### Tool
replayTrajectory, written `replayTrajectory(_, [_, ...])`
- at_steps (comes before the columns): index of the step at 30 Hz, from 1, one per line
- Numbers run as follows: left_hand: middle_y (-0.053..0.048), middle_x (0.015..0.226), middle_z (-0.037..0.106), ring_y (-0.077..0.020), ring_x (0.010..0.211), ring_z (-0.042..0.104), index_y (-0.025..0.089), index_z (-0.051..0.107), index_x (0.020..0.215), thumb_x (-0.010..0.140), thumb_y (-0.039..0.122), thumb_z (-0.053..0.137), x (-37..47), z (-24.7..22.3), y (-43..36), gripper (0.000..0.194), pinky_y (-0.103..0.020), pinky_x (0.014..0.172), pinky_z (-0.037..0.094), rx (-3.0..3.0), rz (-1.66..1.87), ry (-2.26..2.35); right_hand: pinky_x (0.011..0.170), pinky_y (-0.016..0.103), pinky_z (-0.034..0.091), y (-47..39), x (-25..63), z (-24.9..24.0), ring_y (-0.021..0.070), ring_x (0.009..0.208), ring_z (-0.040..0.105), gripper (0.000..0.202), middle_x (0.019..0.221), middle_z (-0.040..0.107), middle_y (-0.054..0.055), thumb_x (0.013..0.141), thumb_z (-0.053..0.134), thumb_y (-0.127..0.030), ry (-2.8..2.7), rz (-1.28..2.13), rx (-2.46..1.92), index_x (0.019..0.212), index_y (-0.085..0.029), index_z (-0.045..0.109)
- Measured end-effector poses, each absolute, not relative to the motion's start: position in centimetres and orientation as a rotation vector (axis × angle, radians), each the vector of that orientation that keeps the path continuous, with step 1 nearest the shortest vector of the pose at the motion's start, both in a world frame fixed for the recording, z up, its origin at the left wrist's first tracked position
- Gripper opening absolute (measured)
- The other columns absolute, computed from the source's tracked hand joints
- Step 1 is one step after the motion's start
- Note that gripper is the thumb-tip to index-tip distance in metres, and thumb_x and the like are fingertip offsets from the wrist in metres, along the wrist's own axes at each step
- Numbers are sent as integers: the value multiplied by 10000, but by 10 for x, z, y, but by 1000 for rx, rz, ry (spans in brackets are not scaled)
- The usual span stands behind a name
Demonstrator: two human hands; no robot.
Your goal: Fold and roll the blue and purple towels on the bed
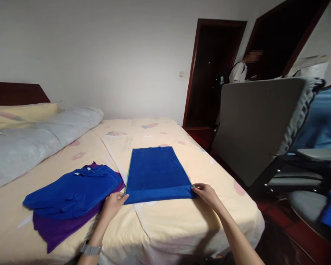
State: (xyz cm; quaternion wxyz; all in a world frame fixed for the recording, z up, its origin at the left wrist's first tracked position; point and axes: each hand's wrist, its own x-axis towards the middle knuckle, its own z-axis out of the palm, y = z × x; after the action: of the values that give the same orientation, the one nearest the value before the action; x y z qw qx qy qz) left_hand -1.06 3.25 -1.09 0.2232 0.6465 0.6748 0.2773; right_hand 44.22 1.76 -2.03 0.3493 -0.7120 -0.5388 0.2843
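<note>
A blue towel [156,167] with a thin green edge lies flat on the bed, its near end folded over in a narrow strip. My left hand [115,204] is closed in a pinch at the strip's left corner. At the right corner, the thumb and fingers of my right hand [208,194] pinch the same strip. Left of the towel, rumpled blue cloth [79,189] with small white tags lies on top of a purple cloth [55,232], which shows along its edges. This pile is just beside my left hand.
The bed's patterned yellow sheet [160,221] spreads around the cloths. Grey-white bundled bedding [44,140] and a yellow pillow [24,115] lie at the left. A grey folding chair or bed [259,125] stands right of the bed, with a person in blue [320,117] beyond it. Another person [238,71] is near the door.
</note>
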Motion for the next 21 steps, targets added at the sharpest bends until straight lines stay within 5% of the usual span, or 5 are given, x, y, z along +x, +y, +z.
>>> replayTrajectory(8, [0, 582, 586, -178, 564, 565, 188, 551, 695, 673, 742, 551, -8, -10, 32, 554, -243, 501, 357, 1657, 963, 1690, 810, 312, 540, 23, 441, -28, 271, 971, 711, 354, 972, 778, 69, 813, 608, -441, -1392, 795, -1683, 983, -166, 752])
replayTrajectory(11, [22, 528, 545, -150, 474, 502, 182, 557, 737, 645, 767, 561, -5, -6, 31, 592, -246, 457, 332, 1594, 987, 1657, 718, 312, 549, 21, 439, -24, 264, 880, 717, 412, 901, 772, 85, 829, 578, -477, -1362, 785, -1662, 1042, -154, 718])
replayTrajectory(17, [55, 484, 525, -137, 419, 472, 194, 543, 828, 664, 722, 590, -9, 4, 16, 555, -243, 435, 323, 1537, 1011, 1655, 562, 283, 492, 6, 445, -11, 205, 637, 660, 486, 749, 717, 55, 809, 583, -502, -1361, 760, -1591, 1145, -153, 627])
replayTrajectory(21, [113, 444, 438, -143, 395, 450, 250, 479, 883, 707, 621, 593, -16, -2, -10, 426, -232, 436, 285, 1618, 923, 1729, 603, 286, 485, -12, 455, -18, 199, 661, 650, 397, 753, 695, 40, 803, 583, -474, -1500, 798, -1616, 1059, -175, 631])
